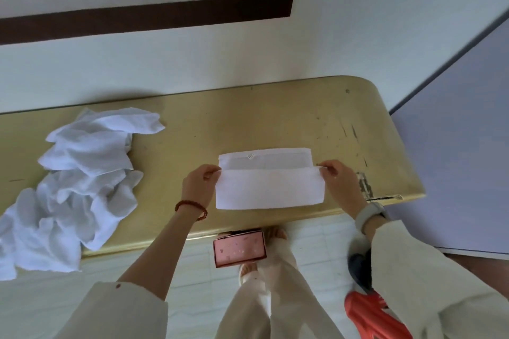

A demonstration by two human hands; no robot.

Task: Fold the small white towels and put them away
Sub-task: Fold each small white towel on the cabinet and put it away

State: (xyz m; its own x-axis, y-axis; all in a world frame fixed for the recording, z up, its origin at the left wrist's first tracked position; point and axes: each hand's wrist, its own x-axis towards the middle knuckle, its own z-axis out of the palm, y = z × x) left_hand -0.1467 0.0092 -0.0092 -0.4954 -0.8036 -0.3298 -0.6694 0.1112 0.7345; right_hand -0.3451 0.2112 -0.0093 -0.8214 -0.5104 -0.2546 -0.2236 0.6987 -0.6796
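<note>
Head view: one small white towel [268,190] flat mid-table [275,118], near edge being folded over toward far edge, fold not yet closed. Left hand [197,187] and right hand [340,181], fingers pinched on the flap's two corners. Heap of unfolded towels [74,187] at table's left end, no folded stack visible; looks early, most folding and all putting away left.

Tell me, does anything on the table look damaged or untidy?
Yes. The table has dark scratches and chipped finish near its right front edge. At the left, the unfolded towels lie in a loose pile, some hanging over the front edge.
</note>
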